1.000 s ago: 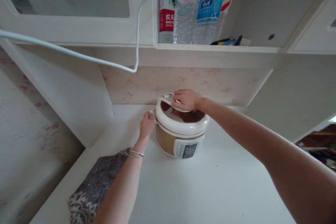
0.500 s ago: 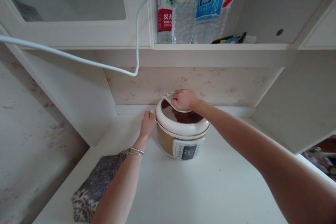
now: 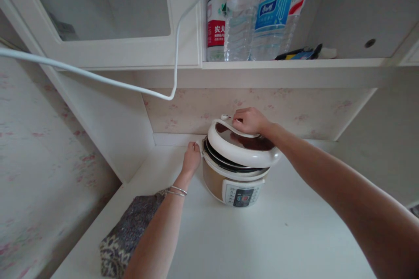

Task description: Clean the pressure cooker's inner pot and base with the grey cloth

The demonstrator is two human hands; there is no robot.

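Note:
A brown and white electric cooker stands on a white counter against the back wall, its control panel facing me. My right hand is closed round the handle of the cooker's lid. The lid is raised off the pot and shifted right, so a dark gap shows along its left rim. My left hand is closed on the cooker's left side handle, with bangles on that wrist.
A shelf above holds several plastic water bottles and small dark items. A white cable hangs across from the left. A cabinet door is at upper left. A patterned grey cloth lies on the counter's near left.
My right hand has lifted the lid off the cooker and moved it right, opening a gap. My left hand stays on the side handle. The view has shifted slightly.

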